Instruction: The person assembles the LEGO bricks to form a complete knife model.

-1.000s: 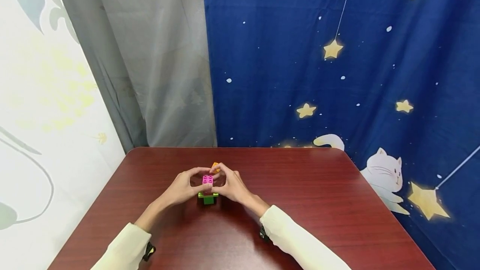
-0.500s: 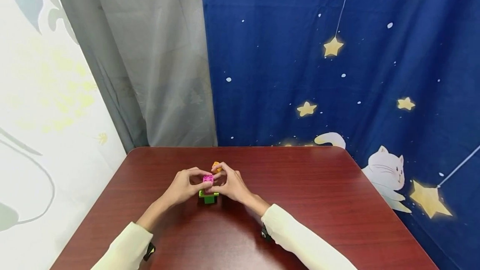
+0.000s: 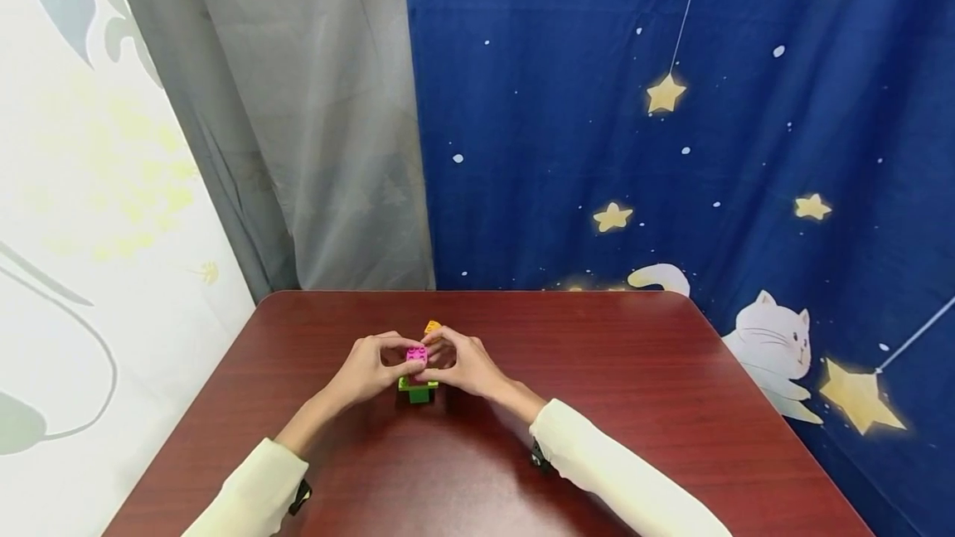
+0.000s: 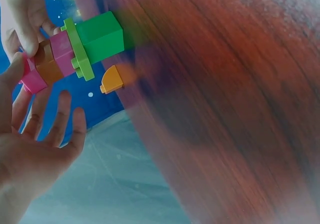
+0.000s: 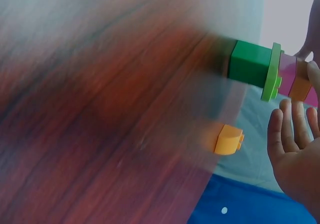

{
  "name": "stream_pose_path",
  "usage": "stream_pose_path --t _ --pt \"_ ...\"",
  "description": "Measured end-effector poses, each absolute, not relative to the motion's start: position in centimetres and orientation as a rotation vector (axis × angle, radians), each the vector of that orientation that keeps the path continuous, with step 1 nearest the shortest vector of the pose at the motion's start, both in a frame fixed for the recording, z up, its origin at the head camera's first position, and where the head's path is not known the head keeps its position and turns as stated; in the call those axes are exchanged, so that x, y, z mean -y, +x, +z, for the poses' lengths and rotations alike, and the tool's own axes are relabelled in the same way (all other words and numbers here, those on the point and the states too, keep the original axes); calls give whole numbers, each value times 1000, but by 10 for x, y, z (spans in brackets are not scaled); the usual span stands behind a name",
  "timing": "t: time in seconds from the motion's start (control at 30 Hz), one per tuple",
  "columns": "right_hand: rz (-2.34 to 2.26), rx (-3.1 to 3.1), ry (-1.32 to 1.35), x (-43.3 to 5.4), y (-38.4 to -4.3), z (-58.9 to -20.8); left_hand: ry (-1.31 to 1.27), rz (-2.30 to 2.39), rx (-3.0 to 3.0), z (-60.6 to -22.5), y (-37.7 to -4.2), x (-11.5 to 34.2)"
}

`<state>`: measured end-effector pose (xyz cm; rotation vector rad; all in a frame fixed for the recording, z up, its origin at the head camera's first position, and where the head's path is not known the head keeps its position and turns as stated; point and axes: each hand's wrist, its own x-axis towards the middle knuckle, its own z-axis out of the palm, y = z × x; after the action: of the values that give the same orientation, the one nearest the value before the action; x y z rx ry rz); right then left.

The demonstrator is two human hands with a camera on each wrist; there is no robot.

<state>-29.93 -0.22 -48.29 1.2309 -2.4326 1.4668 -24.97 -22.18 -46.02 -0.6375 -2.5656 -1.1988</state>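
A stack of toy building bricks stands on the table between both hands. From the bottom it has a dark green block [image 4: 102,34], a wider light green plate [image 4: 79,51], a pink brick [image 4: 62,54], a brown brick [image 4: 47,64] and a bright pink brick [image 3: 416,354] on top. My left hand [image 3: 366,371] pinches the top pink brick between thumb and forefinger, its other fingers spread. My right hand [image 3: 464,367] grips the upper stack, its thumb against the brown brick in the wrist views; its forefinger contact is hidden.
An orange brick with a curved side [image 5: 229,139] lies on the dark red wooden table [image 3: 597,404], behind the stack. Beyond the table's far edge hang a grey curtain [image 3: 358,147] and a blue curtain with stars [image 3: 537,147].
The fingers of both hands have drawn a little closer around the top pink brick. The stack stays in place; the head view shifts slightly.
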Motion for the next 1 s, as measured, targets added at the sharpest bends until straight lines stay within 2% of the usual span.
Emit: stream_pose_path --t 0.5,1.0 --pt "1440 2522 1130 -41 -330 -500 -587 -1164 2626 -456 -247 221" --pt "1373 2639 980 -25 -355 -516 -556 -1220 2639 -459 -248 222"
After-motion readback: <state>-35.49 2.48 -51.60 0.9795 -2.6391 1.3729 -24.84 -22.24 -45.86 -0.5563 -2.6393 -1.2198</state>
